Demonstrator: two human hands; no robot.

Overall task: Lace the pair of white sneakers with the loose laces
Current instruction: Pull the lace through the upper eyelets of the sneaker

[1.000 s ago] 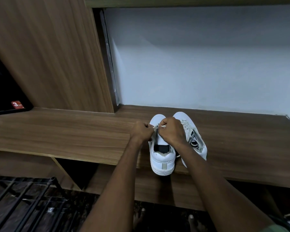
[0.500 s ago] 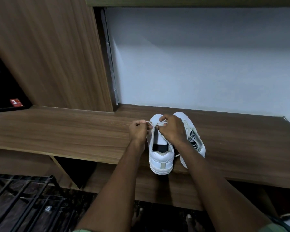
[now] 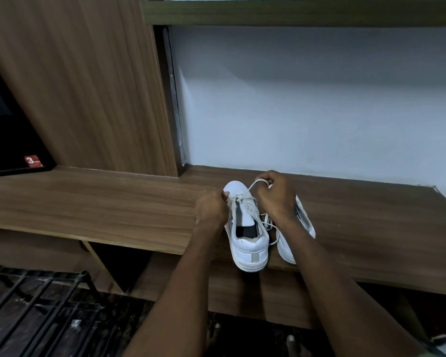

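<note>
You face a wood-grain bench (image 3: 113, 202) against a pale blue wall (image 3: 307, 104), a tall wooden panel (image 3: 88, 86) to your left, a shelf (image 3: 294, 11) overhead, and a black wire rack (image 3: 36, 305) on the dark floor.

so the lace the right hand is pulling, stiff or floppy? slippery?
Likely floppy: the lace runs straight only where the right hand pulls it taut, while its slack part by the sneaker curls loosely. Probably light, and a pinch seems to hold it, so not very slippery. The left hand steadies the sneaker, which may shift under the pull.
</note>
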